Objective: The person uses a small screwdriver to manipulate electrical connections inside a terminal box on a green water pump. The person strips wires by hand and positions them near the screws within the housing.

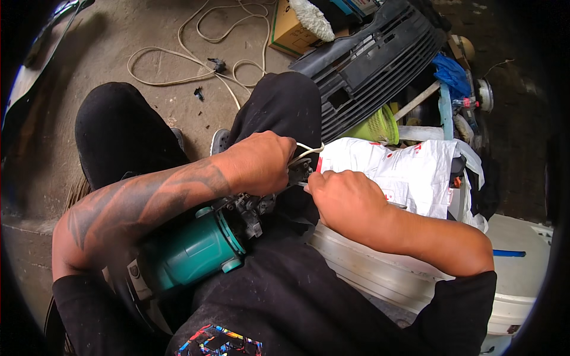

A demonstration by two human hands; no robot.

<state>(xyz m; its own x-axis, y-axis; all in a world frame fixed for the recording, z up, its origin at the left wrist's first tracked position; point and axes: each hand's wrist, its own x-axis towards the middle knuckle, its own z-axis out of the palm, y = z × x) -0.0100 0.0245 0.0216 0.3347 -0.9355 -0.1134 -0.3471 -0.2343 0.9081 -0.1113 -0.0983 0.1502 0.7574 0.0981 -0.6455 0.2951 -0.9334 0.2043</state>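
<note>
A green power tool [196, 249] with its rear housing opened lies across my lap, its dark inner parts [252, 210] exposed. My left hand [261, 161] is closed over the tool's rear end and pinches a white cord [310, 149] there. My right hand [344, 199] is closed around a thin metal tool [396, 205], likely a screwdriver, with its tip hidden between my two hands at the tool's rear. Both forearms come in from below, over my black trousers.
A white cable [190, 59] loops over the concrete floor ahead. A black car grille [380, 59] leans at upper right, with a cardboard box [291, 29], a green basket [377, 126], a white plastic bag [409, 172] and a white bucket lid [522, 261] to the right.
</note>
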